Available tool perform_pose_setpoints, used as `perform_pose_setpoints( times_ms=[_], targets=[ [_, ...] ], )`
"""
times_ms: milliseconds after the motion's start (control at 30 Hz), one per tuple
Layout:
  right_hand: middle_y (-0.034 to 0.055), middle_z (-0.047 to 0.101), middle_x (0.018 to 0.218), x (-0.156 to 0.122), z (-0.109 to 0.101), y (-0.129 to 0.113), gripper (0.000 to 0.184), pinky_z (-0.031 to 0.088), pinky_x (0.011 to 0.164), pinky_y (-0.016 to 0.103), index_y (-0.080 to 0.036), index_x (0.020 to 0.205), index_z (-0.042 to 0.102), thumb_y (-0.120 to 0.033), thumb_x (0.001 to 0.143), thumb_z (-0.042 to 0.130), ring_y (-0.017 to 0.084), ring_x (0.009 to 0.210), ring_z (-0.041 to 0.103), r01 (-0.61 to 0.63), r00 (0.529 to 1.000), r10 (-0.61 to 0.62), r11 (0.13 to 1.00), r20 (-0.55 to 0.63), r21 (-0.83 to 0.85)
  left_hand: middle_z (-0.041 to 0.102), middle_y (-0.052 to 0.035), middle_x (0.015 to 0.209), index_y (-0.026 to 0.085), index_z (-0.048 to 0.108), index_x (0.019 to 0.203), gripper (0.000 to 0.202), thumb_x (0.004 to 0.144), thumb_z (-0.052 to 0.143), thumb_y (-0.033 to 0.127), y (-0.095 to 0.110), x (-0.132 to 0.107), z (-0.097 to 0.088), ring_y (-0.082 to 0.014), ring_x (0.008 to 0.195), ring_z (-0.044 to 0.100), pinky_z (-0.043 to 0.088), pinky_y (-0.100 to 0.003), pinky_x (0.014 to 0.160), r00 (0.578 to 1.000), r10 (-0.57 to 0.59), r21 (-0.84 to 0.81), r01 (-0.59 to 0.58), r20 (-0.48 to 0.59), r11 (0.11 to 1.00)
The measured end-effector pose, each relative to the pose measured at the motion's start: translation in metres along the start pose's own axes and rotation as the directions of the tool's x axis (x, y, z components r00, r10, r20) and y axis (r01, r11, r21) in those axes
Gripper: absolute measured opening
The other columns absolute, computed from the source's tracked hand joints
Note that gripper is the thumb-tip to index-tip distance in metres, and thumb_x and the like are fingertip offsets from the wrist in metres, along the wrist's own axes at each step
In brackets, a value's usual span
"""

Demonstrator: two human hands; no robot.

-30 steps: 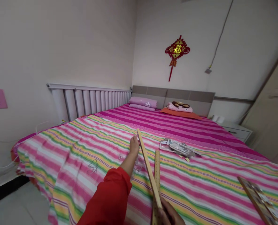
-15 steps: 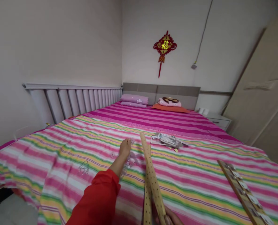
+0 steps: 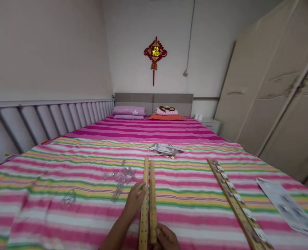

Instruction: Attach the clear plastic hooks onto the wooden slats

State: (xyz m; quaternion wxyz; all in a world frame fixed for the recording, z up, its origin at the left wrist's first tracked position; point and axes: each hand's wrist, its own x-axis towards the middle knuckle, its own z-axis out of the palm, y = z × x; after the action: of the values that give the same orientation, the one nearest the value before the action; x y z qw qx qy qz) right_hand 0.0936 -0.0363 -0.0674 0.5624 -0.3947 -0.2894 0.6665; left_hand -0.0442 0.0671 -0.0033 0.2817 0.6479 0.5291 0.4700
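Note:
Two long pale wooden strips with rows of small holes lie almost parallel on the striped sheet. My left hand [image 3: 136, 196] has its curled fingers at the edge of the left wooden strip [image 3: 144, 211]; whether a small thing is between the fingertips is not visible. My right hand [image 3: 167, 237] grips the near end of the right wooden strip [image 3: 152, 198], thumb along its side. Left of the strips lies a loose pile of small clear plastic pieces [image 3: 124, 176]. Farther left is a thin clear piece [image 3: 69, 198] or wrapper, too faint to name.
A wooden board with white pieces along it [image 3: 233, 196] lies to the right, with a flat clear packet [image 3: 286, 205] beyond it. Plastic packets [image 3: 164, 149] lie past the strips' far ends. A radiator [image 3: 52, 119] lines the left wall; a wardrobe [image 3: 268, 80] stands right.
My left hand has moved from the plastic pieces to the left strip. The strips, crossed before, now lie side by side. My view has turned to the right.

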Motion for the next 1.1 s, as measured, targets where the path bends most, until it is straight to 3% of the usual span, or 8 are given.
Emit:
perform_pose_setpoints(
  times_ms=[100,200,367,467,567,667,867,1100],
  targets=[
    [-0.0014,0.062,0.049,0.002,0.006,-0.004,0.058,0.038,0.037,0.017,-0.014,0.082,0.062,-0.065,0.056,0.07,0.01,0.038,0.055,0.015,0.998,-0.005,0.989,0.068,-0.149,0.063,-0.0083,0.119,0.022,0.07,0.102,0.037,0.075,0.054,0.042,-0.003,-0.009,0.009,-0.0249,0.116,0.052,0.039,-0.041,0.103,0.995,0.06,0.136,-0.07,0.078,0.988],
    [-0.0079,0.054,0.038,-0.001,0.002,-0.01,0.064,0.027,0.026,0.015,-0.016,0.084,0.056,-0.073,0.054,0.064,0.008,0.025,0.044,-0.031,0.997,0.047,0.964,0.056,-0.266,0.057,-0.0094,0.127,0.023,0.07,0.104,0.042,0.066,0.063,0.04,-0.003,-0.01,0.02,-0.0293,0.123,0.046,0.035,-0.045,0.105,0.991,0.055,0.356,-0.095,0.122,0.93],
    [-0.0049,0.058,0.044,-0.027,-0.041,-0.032,0.053,0.02,0.026,0.013,-0.016,0.073,0.054,-0.067,0.061,0.064,0.004,0.025,0.041,0.071,0.988,-0.093,0.983,-0.127,-0.169,0.048,-0.0078,0.138,0.028,0.065,0.114,0.053,0.064,0.066,0.043,-0.003,-0.009,0.038,-0.0343,0.129,0.037,0.037,-0.05,0.099,0.992,-0.028,0.583,-0.051,0.125,0.811],
    [-0.0047,0.057,0.044,-0.052,-0.088,-0.058,0.047,0.021,0.028,0.013,-0.015,0.065,0.055,-0.059,0.063,0.069,0.003,0.027,0.04,0.216,0.882,-0.23,0.973,-0.411,-0.079,0.048,-0.0051,0.138,0.029,0.063,0.117,0.049,0.07,0.061,0.04,-0.012,-0.01,0.044,-0.0339,0.129,0.036,0.039,-0.048,0.098,0.994,-0.006,0.62,-0.066,0.113,0.782],
    [-0.0039,0.062,0.051,-0.074,-0.136,-0.089,0.042,0.032,0.031,0.013,-0.014,0.071,0.058,-0.051,0.06,0.075,0.005,0.034,0.049,0.353,0.697,-0.273,0.936,-0.664,-0.014,0.05,-0.0034,0.135,0.03,0.062,0.117,0.043,0.075,0.054,0.031,-0.026,-0.009,0.046,-0.0312,0.128,0.037,0.039,-0.045,0.099,0.993,0.052,0.617,-0.107,0.107,0.78],
    [-0.001,0.068,0.062,-0.085,-0.167,-0.114,0.044,0.047,0.04,0.018,-0.014,0.078,0.059,-0.046,0.055,0.079,0.011,0.047,0.062,0.415,0.609,-0.231,0.908,-0.759,0.057,0.051,-0.0051,0.134,0.028,0.063,0.117,0.042,0.077,0.05,0.029,-0.039,-0.007,0.046,-0.0292,0.126,0.041,0.04,-0.043,0.1,0.988,0.11,0.593,-0.155,0.112,0.79],
    [0.0052,0.072,0.072,-0.084,-0.181,-0.135,0.037,0.059,0.058,0.028,-0.015,0.08,0.056,-0.039,0.061,0.076,0.02,0.064,0.071,0.429,0.663,-0.154,0.88,-0.732,0.204,0.049,-0.0072,0.135,0.026,0.062,0.118,0.043,0.078,0.047,0.03,-0.043,-0.007,0.046,-0.0304,0.125,0.041,0.041,-0.045,0.099,0.985,0.146,0.583,-0.175,0.097,0.793],
    [0.0072,0.073,0.073,-0.081,-0.184,-0.138,0.034,0.061,0.065,0.026,-0.014,0.088,0.057,-0.033,0.066,0.074,0.02,0.07,0.072,0.427,0.713,-0.112,0.853,-0.692,0.301,0.047,-0.005,0.136,0.029,0.061,0.119,0.043,0.079,0.047,0.031,-0.034,-0.011,0.043,-0.0277,0.124,0.043,0.042,-0.043,0.099,0.987,0.131,0.576,-0.163,0.097,0.801]
  ],
)
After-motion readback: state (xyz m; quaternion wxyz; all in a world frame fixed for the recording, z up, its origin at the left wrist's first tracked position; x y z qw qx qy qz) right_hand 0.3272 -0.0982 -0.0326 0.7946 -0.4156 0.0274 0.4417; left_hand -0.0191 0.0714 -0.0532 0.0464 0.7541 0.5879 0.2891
